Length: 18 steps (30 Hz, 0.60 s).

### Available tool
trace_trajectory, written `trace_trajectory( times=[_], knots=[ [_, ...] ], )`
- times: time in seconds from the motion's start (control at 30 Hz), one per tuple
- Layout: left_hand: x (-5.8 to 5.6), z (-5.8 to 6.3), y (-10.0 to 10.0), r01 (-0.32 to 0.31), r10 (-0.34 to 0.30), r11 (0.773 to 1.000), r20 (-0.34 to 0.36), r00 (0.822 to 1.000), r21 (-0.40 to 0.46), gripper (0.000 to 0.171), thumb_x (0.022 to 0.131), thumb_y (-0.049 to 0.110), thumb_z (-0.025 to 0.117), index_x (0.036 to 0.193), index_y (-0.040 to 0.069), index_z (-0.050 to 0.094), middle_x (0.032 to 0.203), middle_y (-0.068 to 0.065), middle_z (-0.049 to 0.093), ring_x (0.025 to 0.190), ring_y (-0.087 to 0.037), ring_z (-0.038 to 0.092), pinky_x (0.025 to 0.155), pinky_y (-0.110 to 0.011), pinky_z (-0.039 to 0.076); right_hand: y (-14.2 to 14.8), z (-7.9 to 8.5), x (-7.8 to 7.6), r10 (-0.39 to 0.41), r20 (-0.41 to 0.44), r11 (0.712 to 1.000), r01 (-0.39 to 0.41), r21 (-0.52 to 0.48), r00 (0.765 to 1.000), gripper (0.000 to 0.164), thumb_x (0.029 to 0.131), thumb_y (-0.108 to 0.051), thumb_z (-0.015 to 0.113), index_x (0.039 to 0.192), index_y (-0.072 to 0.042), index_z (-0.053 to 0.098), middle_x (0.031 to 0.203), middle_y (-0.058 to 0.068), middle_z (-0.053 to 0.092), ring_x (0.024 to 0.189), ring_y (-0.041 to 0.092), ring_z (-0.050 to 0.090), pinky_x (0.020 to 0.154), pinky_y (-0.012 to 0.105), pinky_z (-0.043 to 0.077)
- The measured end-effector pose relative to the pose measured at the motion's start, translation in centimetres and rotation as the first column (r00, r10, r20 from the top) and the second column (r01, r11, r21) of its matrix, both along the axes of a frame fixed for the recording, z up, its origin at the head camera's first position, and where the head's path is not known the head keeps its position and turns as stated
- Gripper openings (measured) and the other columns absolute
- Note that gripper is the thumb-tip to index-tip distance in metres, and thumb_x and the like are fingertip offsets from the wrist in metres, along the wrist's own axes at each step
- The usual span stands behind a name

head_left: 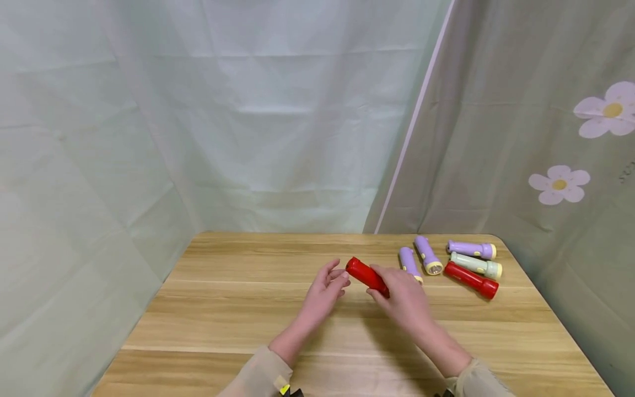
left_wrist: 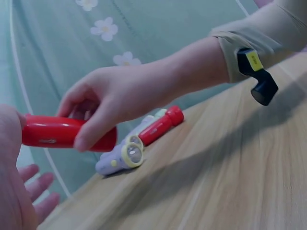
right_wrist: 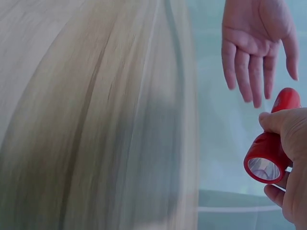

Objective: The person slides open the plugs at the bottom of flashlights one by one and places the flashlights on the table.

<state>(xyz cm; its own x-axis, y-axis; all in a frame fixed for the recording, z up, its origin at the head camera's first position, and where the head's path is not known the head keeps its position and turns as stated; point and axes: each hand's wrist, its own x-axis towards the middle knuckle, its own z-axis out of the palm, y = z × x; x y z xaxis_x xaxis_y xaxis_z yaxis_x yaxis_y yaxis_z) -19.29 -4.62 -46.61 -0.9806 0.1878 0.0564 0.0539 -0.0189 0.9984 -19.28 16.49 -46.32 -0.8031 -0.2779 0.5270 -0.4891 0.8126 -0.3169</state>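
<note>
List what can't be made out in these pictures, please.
Head view: the lens of the held red flashlight, hidden by the right hand.
Head view: the curtain lettering near the right edge, too small to read.
Left wrist view: most of the green flashlight, behind the red flashlight lying on the table.
Left wrist view: part of the left hand, cut off by the left edge.

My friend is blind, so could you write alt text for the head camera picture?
A person's right hand holds a red flashlight above a wooden table, one end toward the left hand. Farther right on the table lie three purple flashlights, a pale green flashlight and a second red flashlight. Pale fabric hangs behind.
</note>
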Motion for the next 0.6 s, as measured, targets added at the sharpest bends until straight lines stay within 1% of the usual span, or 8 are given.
trace_trajectory(
  times=[0.1, 0.23, 0.37, 0.47, 0.6],
  knots=[
    [0.0, -0.2, 0.4, -0.059, 0.059, 0.998, -0.03, 0.998, -0.006, 0.068, 0.101, 0.032, 0.066, 0.156, 0.009, 0.033, 0.138, -0.018, 0.058, 0.119, -0.035, 0.061, 0.099, -0.046, 0.052, -0.8, 0.0, -0.1, -0.011, 0.018, 1.0, 0.011, -0.008, 1.0, 0.056, 0.079, -0.021, 0.091, 0.129, -0.011, 0.068, 0.107, 0.005, 0.074, 0.092, 0.025, 0.067, 0.082, 0.044, 0.053],
    [0.1, -0.4, 1.0, -0.12, 0.119, 0.993, -0.051, 0.992, -0.016, 0.073, 0.097, 0.034, 0.072, 0.155, 0.015, 0.033, 0.131, -0.013, 0.062, 0.113, -0.029, 0.063, 0.093, -0.042, 0.054, -1.6, -0.2, -0.4, -0.027, 0.037, 1.0, 0.027, -0.006, 0.999, 0.054, 0.079, -0.022, 0.09, 0.127, -0.01, 0.068, 0.106, 0.005, 0.073, 0.092, 0.024, 0.066, 0.082, 0.044, 0.052],
    [0.2, -0.5, 1.4, -0.153, 0.152, 0.988, -0.057, 0.987, -0.015, 0.075, 0.094, 0.038, 0.076, 0.152, 0.019, 0.033, 0.125, -0.009, 0.064, 0.109, -0.026, 0.064, 0.089, -0.04, 0.055, -2.2, -0.4, -0.4, -0.038, 0.044, 0.999, 0.038, -0.008, 0.998, 0.053, 0.079, -0.023, 0.089, 0.125, -0.011, 0.068, 0.106, 0.004, 0.073, 0.09, 0.023, 0.065, 0.081, 0.043, 0.051],
    [0.2, -0.7, 1.5, -0.166, 0.165, 0.986, -0.069, 0.984, -0.007, 0.075, 0.092, 0.037, 0.077, 0.151, 0.019, 0.033, 0.123, -0.007, 0.065, 0.109, -0.024, 0.064, 0.091, -0.039, 0.055, -2.6, -0.5, -0.3, -0.039, 0.033, 0.999, 0.039, -0.007, 0.999, 0.051, 0.079, -0.023, 0.09, 0.124, -0.012, 0.069, 0.104, 0.003, 0.073, 0.088, 0.022, 0.065, 0.08, 0.043, 0.05],
    [0.2, -1.1, 1.6, -0.188, 0.188, 0.982, -0.08, 0.979, -0.002, 0.075, 0.092, 0.032, 0.078, 0.15, 0.019, 0.033, 0.122, -0.007, 0.065, 0.108, -0.024, 0.064, 0.096, -0.04, 0.053, -3.0, -0.5, -0.1, -0.034, 0.021, 0.999, 0.034, -0.004, 0.999, 0.048, 0.079, -0.024, 0.089, 0.122, -0.014, 0.069, 0.102, 0.001, 0.073, 0.086, 0.02, 0.064, 0.079, 0.043, 0.049]
  ],
)
